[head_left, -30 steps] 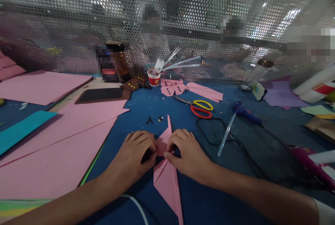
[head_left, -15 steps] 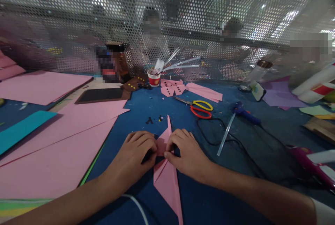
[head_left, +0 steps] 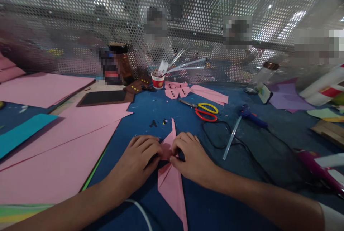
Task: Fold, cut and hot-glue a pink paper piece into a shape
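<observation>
A folded piece of pink paper [head_left: 174,188] lies on the blue table between my hands, its long narrow edge running from near the middle toward me. My left hand [head_left: 143,157] pinches the paper's left side, thumb and fingers drawn together. On the other side, my right hand [head_left: 189,155] has its thumb and fingertips closed on the paper close to the fold. The fingertips cover part of the crease. Just beyond the paper are small black paper scraps [head_left: 153,124]. Scissors [head_left: 205,111] with yellow and red handles lie past my right hand.
A blue glue gun [head_left: 251,116] with a clear stick and black cord lies to the right. Large pink sheets [head_left: 67,159] cover the left side. A red-and-white cup [head_left: 158,80] stands by the perforated metal screen [head_left: 182,16], near decorated pink paper [head_left: 176,90].
My left fingers have shifted very slightly along the paper. Both hands otherwise stay in place, and the paper has hardly moved.
</observation>
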The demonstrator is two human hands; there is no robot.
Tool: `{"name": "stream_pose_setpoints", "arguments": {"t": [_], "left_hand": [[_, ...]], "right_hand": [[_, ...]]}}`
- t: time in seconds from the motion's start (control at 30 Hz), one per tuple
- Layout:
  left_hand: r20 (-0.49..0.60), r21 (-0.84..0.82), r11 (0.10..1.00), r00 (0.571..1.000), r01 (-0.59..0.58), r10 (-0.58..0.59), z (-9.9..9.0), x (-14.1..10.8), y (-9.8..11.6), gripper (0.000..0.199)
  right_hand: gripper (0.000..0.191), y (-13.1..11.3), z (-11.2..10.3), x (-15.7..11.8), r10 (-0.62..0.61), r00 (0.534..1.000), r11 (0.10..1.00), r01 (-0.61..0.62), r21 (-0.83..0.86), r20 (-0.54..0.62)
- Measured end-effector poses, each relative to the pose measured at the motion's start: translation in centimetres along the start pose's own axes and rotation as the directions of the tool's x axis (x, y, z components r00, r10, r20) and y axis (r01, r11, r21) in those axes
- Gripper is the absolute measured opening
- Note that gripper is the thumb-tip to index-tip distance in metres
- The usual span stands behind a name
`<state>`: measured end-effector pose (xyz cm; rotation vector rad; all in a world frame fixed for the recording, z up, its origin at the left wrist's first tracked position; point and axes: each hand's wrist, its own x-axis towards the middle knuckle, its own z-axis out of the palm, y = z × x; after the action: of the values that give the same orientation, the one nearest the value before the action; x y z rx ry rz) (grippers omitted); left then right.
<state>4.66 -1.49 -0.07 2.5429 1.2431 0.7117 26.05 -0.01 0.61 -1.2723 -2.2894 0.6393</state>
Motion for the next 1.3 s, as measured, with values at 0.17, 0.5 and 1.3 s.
{"name": "stream_pose_setpoints", "arguments": {"t": [0.17,0.5,1.3], "left_hand": [[-0.021,-0.005,0.988,0.988,-0.153,0.153,0.1,-0.2,-0.1,0.017],[0.075,0.202,0.9,0.922,-0.386,0.379,-1.0,-0.6,-0.3,0.032],[0.052,0.216,0.893,0.918,-0.395,0.394,-1.3,-0.7,-1.2,0.024]], "right_hand": [[0.015,0.2,0.3,-0.1,-0.009,1.0,1.0,0.009,-0.006,-0.016],[0.014,0.0,0.3,-0.1,-0.012,1.0,1.0,0.011,-0.023,-0.028],[0.013,0.1,0.1,-0.2,-0.007,1.0,1.0,0.007,-0.018,-0.016]]}}
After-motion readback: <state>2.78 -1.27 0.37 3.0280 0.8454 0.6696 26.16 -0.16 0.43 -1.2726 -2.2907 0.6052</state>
